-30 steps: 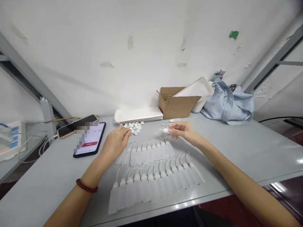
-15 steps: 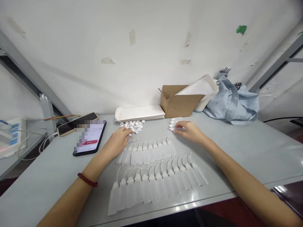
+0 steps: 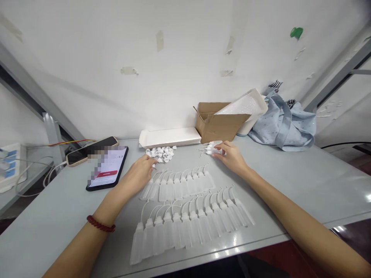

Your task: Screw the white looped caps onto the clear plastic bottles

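Note:
My left hand [image 3: 141, 172] is closed in a pinch beside a heap of small white caps [image 3: 165, 153], with a white cap [image 3: 153, 166] at its fingertips. At the back, my right hand [image 3: 233, 156] has thumb and fingers closed round the end of a squeeze bottle [image 3: 213, 152]. That bottle lies in a small stack with others, their tips pointing left. Between my arms, two rows of translucent squeeze bottles with thin curved nozzles lie flat: a farther row [image 3: 181, 187] and a nearer row [image 3: 185, 229]. My left fingers partly cover the farther row's left end.
White padded envelopes [image 3: 174, 136] lie along the wall next to an open cardboard box [image 3: 223, 129] holding bubble wrap. A light blue cloth bag [image 3: 285, 123] sits at the back right. Two phones, one with a lit screen [image 3: 108, 170], and a power strip [image 3: 13, 166] are left.
My left hand has shifted slightly left with the small white cap at its fingertips. My right hand stays at the stacked bottles. The whole view has moved a little.

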The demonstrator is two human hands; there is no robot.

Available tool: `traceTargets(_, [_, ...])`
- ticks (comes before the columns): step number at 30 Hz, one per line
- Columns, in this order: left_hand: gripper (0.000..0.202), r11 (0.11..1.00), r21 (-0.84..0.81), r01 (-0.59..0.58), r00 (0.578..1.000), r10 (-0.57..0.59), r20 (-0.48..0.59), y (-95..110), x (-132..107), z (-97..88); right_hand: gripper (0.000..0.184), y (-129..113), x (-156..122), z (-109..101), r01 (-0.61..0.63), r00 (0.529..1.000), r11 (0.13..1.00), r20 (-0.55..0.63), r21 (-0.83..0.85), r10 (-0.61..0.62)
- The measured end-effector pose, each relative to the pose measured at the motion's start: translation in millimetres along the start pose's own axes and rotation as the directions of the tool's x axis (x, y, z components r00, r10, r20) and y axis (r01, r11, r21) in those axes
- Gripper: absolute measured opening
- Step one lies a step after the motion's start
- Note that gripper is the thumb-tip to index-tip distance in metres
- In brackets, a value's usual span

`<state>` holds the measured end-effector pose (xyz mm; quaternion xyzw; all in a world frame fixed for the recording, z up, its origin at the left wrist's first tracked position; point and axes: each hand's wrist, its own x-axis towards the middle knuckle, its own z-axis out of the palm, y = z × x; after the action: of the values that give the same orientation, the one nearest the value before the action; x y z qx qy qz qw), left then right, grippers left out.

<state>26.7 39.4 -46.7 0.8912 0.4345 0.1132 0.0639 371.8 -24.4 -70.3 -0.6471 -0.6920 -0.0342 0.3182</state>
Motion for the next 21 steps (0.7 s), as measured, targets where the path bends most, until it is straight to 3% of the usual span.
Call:
traceTargets(5, [0.040,0.998,-0.065,0.014,0.999,-0.017,-0.045,5,-2,-5.9,0.026,-8,-1,-3,0.005,1.000,0.999,-0.006,0.037,-0.005])
traceTargets(12, [0.014,0.970,-0.164,0.178,0.981,-0.187,-0.043,15,-2,-18.5,0.021,-15,-1,-6,0.002,1.000,0.997,0.001,0.078,-0.002])
traceTargets(17, [0.015,0.960,-0.191,0.207,0.976,-0.217,-0.031,17,-3,-22.8,0.022,-21,-1,-10,-0.013,1.000,0.992,0.003,0.125,0.013])
traceTargets(21, [0.021,0.920,-0.308,0.243,0.958,-0.278,-0.075,10,-3,-32.1,0.022,-30,-1,-15,-0.053,0.998,0.973,0.051,0.224,0.042])
